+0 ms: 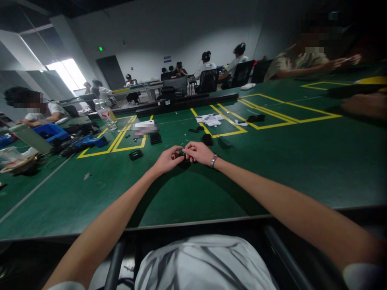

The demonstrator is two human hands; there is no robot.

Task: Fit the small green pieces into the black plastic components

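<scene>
My left hand (168,159) curls round a small black block (184,162) low over the green table, thumb along its near side. Beside it, my right hand (198,153) has its fingertips pinched together above the block; whatever they hold is too small to make out. A black part with green inside (136,154) lies to the left of my hands. Two black ribbed pieces sit farther off, one black piece (155,138) beyond my left hand and another black piece (207,139) just past my right.
Yellow tape (229,133) marks rectangles on the green table (193,201). Beyond my hands lie crumpled white paper (210,119) and a pale phone-like slab (145,128). A plastic bottle (105,114), a blue power drill (87,143) and a blue bin (50,132) stand left. People sit around.
</scene>
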